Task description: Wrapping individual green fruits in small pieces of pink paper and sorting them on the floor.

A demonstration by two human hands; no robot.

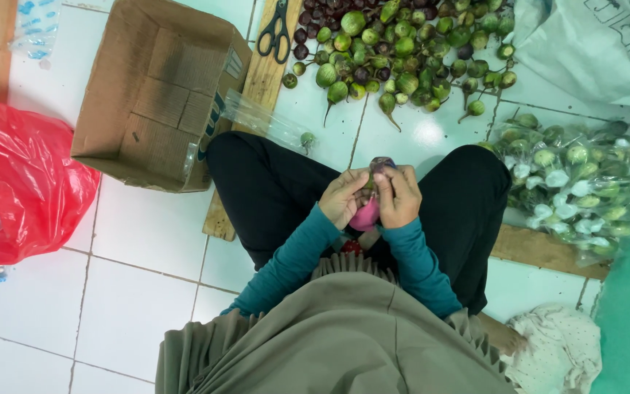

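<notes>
A small round purple-and-green eggplant (pixel 382 165) sits pinched between both hands, raised just above the lap so the fingers can work at its stem end close to the eye. The left hand (pixel 344 197) curls around its left side, fingers closed on it, and the right hand (pixel 399 195) closes over it from the other side, thumbs nearly meeting. Just under the hands a pink rounded thing (pixel 365 216) shows between the palms; what it is cannot be made out.

Ahead of the hands, within an easy reach, lies a loose heap of small green and dark purple eggplants (pixel 402 51) on the white tiled floor (pixel 140 241). Further ahead and to the left of the left hand, black-handled scissors (pixel 278 33) rest on a pale wooden board (pixel 260 76), beside an open brown cardboard box (pixel 158 91) tipped with its mouth up. A clear thin plastic bag (pixel 260 120) lies between box and knee. To the right of the right hand, clear bags filled with eggplants (pixel 585 186) pile up, kept apart from the loose ones. Far left lies a red plastic bag (pixel 20 175).
</notes>
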